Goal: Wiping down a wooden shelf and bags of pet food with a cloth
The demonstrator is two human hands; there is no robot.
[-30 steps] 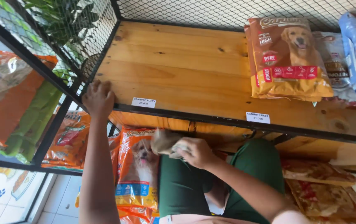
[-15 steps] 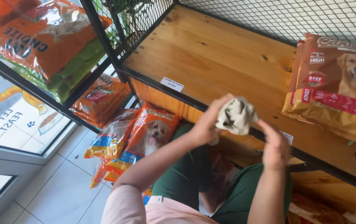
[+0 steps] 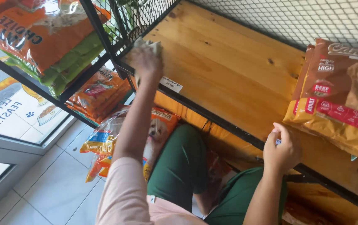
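We see a soft, crumpled cloth [image 3: 147,45] lying on the smooth, varnished wooden shelf [image 3: 229,79], which is edged in matt black metal with wire mesh behind it. On that shelf, the pet food bags [image 3: 341,96] look like glossy plastic.

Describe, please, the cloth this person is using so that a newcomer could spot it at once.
Start at the wooden shelf inside the black wire rack. Go to its far left corner, where the left hand presses down. The cloth is the pale, crumpled rag showing past the fingers; everything else nearby is a glossy orange or brown pet food bag.
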